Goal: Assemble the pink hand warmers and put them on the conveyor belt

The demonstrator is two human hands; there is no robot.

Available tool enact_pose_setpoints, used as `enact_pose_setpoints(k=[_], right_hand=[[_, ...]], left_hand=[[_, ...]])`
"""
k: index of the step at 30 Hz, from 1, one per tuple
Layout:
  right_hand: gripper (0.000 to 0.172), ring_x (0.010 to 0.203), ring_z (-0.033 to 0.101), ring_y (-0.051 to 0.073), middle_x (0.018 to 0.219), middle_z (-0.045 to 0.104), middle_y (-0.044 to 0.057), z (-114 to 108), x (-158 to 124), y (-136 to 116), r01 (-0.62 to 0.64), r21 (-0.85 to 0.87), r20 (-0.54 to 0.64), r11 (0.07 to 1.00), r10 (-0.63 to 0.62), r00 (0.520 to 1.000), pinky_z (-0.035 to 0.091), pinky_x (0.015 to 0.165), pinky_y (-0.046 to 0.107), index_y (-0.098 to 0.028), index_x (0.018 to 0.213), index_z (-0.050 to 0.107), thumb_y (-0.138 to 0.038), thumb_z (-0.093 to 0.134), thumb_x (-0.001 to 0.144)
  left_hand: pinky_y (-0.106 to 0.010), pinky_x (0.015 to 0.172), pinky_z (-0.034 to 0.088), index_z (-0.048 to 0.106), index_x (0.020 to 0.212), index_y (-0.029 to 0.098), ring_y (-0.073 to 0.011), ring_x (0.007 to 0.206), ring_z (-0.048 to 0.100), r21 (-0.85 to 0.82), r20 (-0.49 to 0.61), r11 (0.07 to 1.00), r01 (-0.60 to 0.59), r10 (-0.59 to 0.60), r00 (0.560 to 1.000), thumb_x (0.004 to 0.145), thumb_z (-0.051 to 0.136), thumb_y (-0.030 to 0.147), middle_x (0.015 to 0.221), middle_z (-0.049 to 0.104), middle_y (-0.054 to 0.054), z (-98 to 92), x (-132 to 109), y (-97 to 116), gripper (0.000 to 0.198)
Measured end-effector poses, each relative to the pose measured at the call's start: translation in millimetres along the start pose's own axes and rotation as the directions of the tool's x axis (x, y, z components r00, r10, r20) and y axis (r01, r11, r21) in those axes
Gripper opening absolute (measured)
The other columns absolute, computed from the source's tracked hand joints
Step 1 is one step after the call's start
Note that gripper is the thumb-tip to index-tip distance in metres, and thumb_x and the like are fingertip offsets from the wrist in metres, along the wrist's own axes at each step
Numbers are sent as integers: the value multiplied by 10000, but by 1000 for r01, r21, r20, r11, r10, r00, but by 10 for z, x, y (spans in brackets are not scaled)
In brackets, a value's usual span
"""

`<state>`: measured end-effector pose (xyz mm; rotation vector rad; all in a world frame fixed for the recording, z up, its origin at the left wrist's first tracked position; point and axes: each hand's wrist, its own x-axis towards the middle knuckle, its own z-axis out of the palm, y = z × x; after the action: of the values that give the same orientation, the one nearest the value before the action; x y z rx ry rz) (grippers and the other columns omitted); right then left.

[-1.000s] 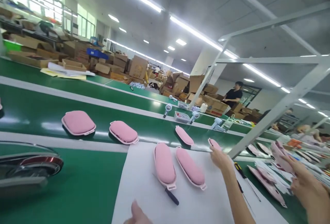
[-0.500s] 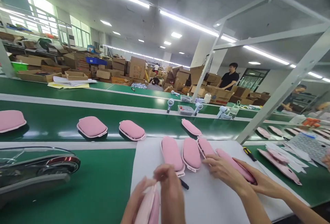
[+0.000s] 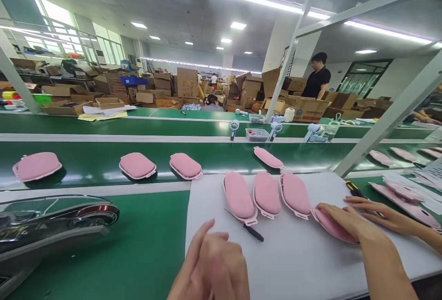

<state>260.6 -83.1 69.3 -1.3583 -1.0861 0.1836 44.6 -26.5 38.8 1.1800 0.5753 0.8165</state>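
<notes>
My left hand [image 3: 191, 267] and my right hand [image 3: 224, 263] are close together at the bottom centre, over the white sheet [image 3: 286, 263]. My left index finger points up, and the fingers of my right hand are curled. Only a thin pale sliver of the pink oval case shows between them; my hands and the frame edge hide the rest. Just beyond lies a thin screwdriver [image 3: 253, 233] with a black handle, partly beneath the nearest pink case [image 3: 239, 196]. Two more pink cases, a middle one [image 3: 266, 194] and a right one [image 3: 295, 193], rest beside it.
At right, another person's hand [image 3: 340, 221] presses on a pink case; their other hand [image 3: 383, 212] is near a yellow-and-black screwdriver [image 3: 355, 189]. Several pink cases lie on the green conveyor belt [image 3: 86, 152]. A dark glossy device [image 3: 58, 226] stands left. A slanted metal post [image 3: 386, 125] rises at right.
My hands have closed together, and the pink case between them is now mostly hidden. The other person's far hand has left their pink case and moved toward the yellow-and-black screwdriver. The view has shifted.
</notes>
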Motion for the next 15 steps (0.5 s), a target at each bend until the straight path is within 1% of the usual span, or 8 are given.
enact_pose_setpoints(k=[3, 4, 6, 8, 10, 11, 13, 15], right_hand=[[502, 561, 593, 180, 529, 556, 4, 838, -154, -119, -90, 104, -29, 990, 93, 995, 515, 566, 357, -236, 516, 474, -564, 384, 885], [530, 512, 553, 158, 490, 501, -3, 1018, -159, -117, -150, 158, -97, 976, 167, 981, 501, 549, 333, -236, 499, 387, -525, 283, 932], [513, 480, 507, 140, 482, 463, -17, 1181, -133, -45, -223, 220, -154, 950, 259, 953, 484, 529, 306, -243, 527, 329, -513, 222, 950], [497, 560, 537, 152, 558, 519, 0, 1125, -131, 76, -260, 213, -185, 942, 300, 936, 485, 595, 312, -235, 566, 391, -516, 250, 951], [415, 763, 598, 190, 755, 632, 43, 958, -220, 188, -267, 173, -148, 948, 293, 944, 480, 746, 346, -211, 693, 559, -532, 409, 909], [346, 873, 604, 211, 874, 665, 59, 868, -299, 227, -257, 147, -66, 955, 268, 961, 463, 823, 362, -206, 800, 628, -525, 512, 865], [317, 1036, 573, 234, 1068, 668, 58, 730, -486, 270, -157, 44, 196, 987, 145, 970, 411, 933, 377, -230, 1024, 665, -458, 643, 806], [323, 1070, 550, 223, 1124, 653, 39, 682, -648, 287, 46, -96, 401, 994, -4, 916, 384, 953, 367, -259, 1138, 629, -375, 644, 837]], left_hand=[[-434, 1015, 432, 426, 1388, 255, -269, 1116, 598, 54, 32, 998, 25, -26, 999, 850, 525, 491, 1235, 623, -90, -44, 110, 208, 595], [-426, 988, 451, 382, 1413, 268, -262, 1085, 606, 143, 104, 987, 67, -82, 991, 825, 558, 453, 1293, 585, -83, -72, 118, 283, 641], [-405, 912, 497, 290, 1444, 342, -259, 1036, 612, 420, 236, 894, 156, -274, 932, 662, 703, 288, 1389, 506, -49, -141, 99, 417, 886], [-365, 930, 480, 352, 1417, 335, -247, 1091, 576, 612, 228, 776, 154, -359, 905, 663, 631, 174, 1377, 513, -30, -216, 73, 500, 820], [-332, 934, 472, 442, 1368, 312, -220, 1094, 568, 698, 223, 708, 108, -359, 906, 701, 541, 125, 1309, 564, -18, -293, 77, 517, 700], [-323, 930, 474, 482, 1339, 303, -209, 1077, 575, 716, 242, 694, 71, -343, 907, 710, 525, 112, 1273, 587, -14, -332, 92, 504, 659], [-320, 947, 471, 541, 1286, 282, -208, 1082, 581, 742, 294, 670, -9, -314, 903, 714, 571, 122, 1243, 611, -16, -412, 129, 457, 594], [-340, 979, 462, 576, 1249, 264, -227, 1132, 573, 784, 292, 617, -71, -264, 919, 738, 628, 182, 1265, 616, -33, -482, 148, 398, 521]])
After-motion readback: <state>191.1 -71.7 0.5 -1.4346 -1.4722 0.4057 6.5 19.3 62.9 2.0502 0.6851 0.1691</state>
